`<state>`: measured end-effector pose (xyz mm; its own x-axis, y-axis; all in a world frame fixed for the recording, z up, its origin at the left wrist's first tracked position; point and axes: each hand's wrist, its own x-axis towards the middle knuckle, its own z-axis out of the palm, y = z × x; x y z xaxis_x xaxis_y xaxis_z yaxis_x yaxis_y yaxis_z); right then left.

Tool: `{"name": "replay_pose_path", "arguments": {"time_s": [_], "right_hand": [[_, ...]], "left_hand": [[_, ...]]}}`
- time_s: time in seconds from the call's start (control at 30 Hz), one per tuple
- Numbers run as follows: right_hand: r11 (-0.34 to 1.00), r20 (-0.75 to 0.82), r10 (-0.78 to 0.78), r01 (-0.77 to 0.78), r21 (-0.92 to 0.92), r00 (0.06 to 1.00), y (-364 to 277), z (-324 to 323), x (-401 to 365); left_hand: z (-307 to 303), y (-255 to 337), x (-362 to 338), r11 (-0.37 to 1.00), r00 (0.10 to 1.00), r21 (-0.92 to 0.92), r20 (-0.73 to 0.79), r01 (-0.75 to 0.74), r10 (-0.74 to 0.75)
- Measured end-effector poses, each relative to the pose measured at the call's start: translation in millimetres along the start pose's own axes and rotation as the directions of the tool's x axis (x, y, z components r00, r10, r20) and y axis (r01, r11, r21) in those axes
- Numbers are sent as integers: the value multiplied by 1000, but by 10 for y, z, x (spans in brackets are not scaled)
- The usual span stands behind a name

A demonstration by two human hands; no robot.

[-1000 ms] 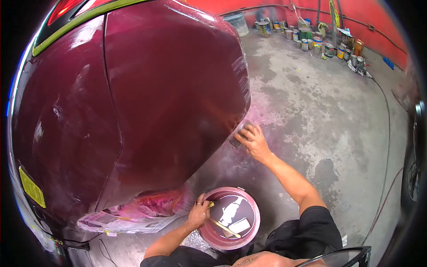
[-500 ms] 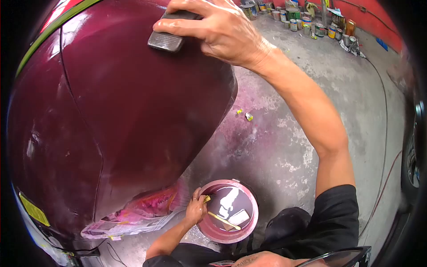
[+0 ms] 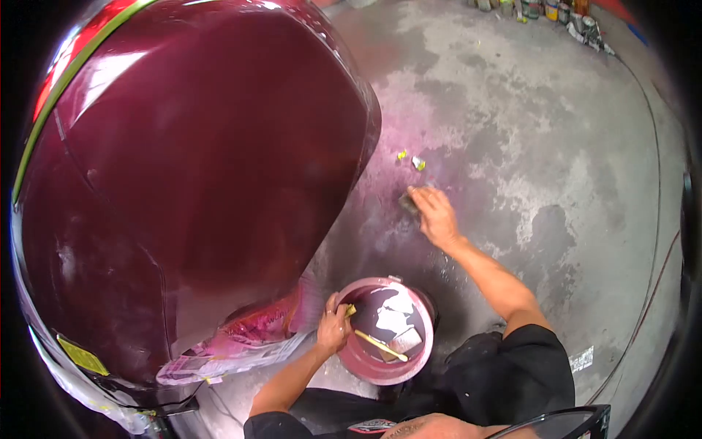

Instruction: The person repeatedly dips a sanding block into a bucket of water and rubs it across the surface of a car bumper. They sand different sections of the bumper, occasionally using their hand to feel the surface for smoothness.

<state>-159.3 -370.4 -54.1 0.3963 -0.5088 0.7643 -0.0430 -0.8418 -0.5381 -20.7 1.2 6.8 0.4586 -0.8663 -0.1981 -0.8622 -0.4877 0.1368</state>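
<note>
My right hand point(image 3: 437, 218) is closed around a dark sanding block point(image 3: 409, 203), held out over the floor to the right of the maroon car panel point(image 3: 219, 146). Both hand and block are slightly blurred. At the left rim of a pink bucket point(image 3: 349, 364), my left hand point(image 3: 334, 325) is closed on a small yellow piece point(image 3: 351, 310), whose kind I cannot make out. In the bucket is greyish liquid with bright reflections. A brush with a pale yellow handle point(image 3: 376, 344) lies slanted inside it, beside a pale rectangular block point(image 3: 406, 339).
Pink-stained masking newspaper point(image 3: 241, 351) covers the panel's lower edge. Green tape point(image 3: 73, 77) runs along the upper left. Small crumpled scraps point(image 3: 417, 163) lie on the concrete floor point(image 3: 512, 132). Paint cans point(image 3: 551, 12) line the back, and a hose point(image 3: 654, 146) curves along the right.
My right hand has come off the panel with the sanding block and moved down and right, nearer the bucket. My left hand stays at the rim. The view has tilted lower.
</note>
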Motion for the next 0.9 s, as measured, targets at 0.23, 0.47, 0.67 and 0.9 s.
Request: {"name": "replay_pose_path", "arguments": {"time_s": [0.23, 0.47, 0.67, 0.9], "right_hand": [[980, -210, 197, -188, 66, 958, -139, -363, 1047], [989, -345, 141, -120, 83, 928, -527, 204, 1153], [993, -17, 34, -32, 112, 999, -747, 415, 247], [814, 301, 325, -427, 394, 897, -713, -65, 283]], "left_hand": [[-36, 34, 89, 999, 997, -23, 59, 44, -43], [3, 25, 46, 994, 997, 89, 35, 70, -73], [96, -99, 45, 1000, 1000, -2, -10, -1, 1], [33, -53, 25, 998, 999, 59, -32, -16, 18]]}}
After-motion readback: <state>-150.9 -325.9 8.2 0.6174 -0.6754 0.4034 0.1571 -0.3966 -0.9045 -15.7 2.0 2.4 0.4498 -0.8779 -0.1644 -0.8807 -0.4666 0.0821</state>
